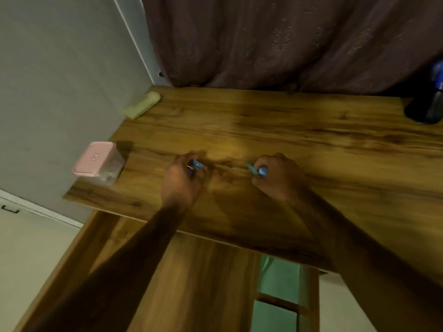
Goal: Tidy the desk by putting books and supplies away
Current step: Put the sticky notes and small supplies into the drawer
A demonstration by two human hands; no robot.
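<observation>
Blue item (pixel 198 164) gripped by left hand (pixel 183 180), another blue piece (pixel 258 170) by right hand (pixel 278 178), at desk (pixel 287 130).

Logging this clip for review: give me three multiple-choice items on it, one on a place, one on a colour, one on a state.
1. Where is the pink-lidded box? A at the left edge of the desk; B mid-desk; C on the floor.
2. What colour is the small item the right hand holds? A red; B blue; C white.
3. How is the left hand? A flat, open; B curled round a small thing; C out of view.
Answers: A, the box stands by the desk's left edge; B, blue shows in its grip; B, it closes on the thing.
</observation>
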